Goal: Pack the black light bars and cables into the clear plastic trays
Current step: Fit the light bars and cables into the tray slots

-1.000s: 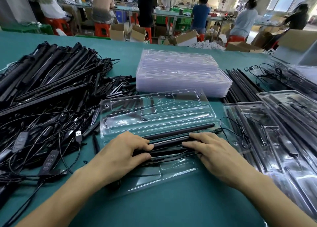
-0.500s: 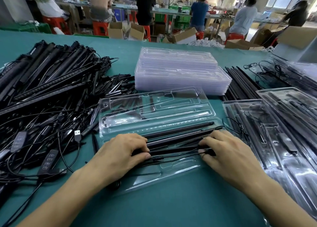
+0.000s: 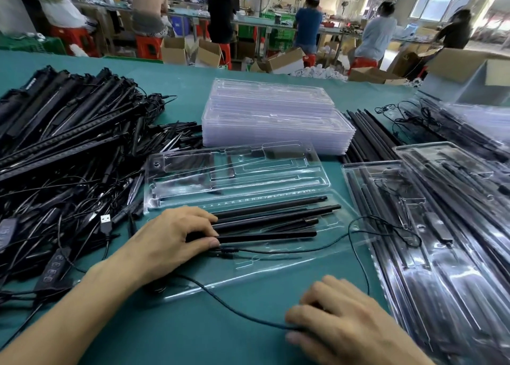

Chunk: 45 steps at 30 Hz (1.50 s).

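Observation:
An open clear plastic tray [image 3: 276,265] lies in front of me on the green table, its lid half [image 3: 237,171] folded back behind it. Several black light bars [image 3: 276,218] lie side by side in the near half. My left hand [image 3: 176,237] presses down on their left ends, fingers over the bars. A thin black cable [image 3: 356,251] runs from the bars, loops to the right and comes back toward me. My right hand [image 3: 342,326] is near the table's front edge, fingers closed on that cable.
A heap of black bars and tangled cables with USB plugs [image 3: 69,157] fills the left. A stack of clear trays [image 3: 273,116] sits behind. Packed trays [image 3: 441,240] and loose black rods [image 3: 369,135] lie at the right. People work at far benches.
My right hand has left the bars' right ends and pulled back toward me, drawing the cable along. My left hand stays on the bars' left ends.

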Each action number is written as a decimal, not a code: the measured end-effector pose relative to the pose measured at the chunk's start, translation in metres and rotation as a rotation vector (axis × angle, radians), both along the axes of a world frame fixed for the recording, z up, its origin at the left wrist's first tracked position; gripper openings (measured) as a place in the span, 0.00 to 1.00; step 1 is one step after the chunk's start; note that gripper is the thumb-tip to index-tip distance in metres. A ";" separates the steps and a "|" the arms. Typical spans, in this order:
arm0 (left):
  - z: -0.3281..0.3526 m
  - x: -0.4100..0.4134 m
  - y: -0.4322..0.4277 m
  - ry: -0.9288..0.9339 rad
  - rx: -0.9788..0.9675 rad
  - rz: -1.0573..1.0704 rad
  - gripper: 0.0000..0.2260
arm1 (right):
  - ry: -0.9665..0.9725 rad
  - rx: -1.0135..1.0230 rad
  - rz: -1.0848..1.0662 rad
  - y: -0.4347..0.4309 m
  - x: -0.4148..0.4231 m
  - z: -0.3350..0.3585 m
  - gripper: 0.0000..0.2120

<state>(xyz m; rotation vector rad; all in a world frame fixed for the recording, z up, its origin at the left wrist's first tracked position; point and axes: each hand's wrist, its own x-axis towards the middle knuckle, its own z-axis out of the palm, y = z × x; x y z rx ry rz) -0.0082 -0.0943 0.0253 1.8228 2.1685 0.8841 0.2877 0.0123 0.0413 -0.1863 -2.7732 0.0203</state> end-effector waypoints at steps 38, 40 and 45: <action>0.007 -0.020 -0.037 -0.135 0.100 0.252 0.15 | 0.022 -0.410 -0.471 0.077 -0.048 -0.017 0.07; 0.006 -0.025 -0.039 -0.139 0.107 0.341 0.15 | 0.033 -0.414 -0.480 0.077 -0.049 -0.017 0.06; 0.005 -0.025 -0.039 -0.154 0.031 0.317 0.09 | 0.037 -0.404 -0.484 0.075 -0.047 -0.017 0.06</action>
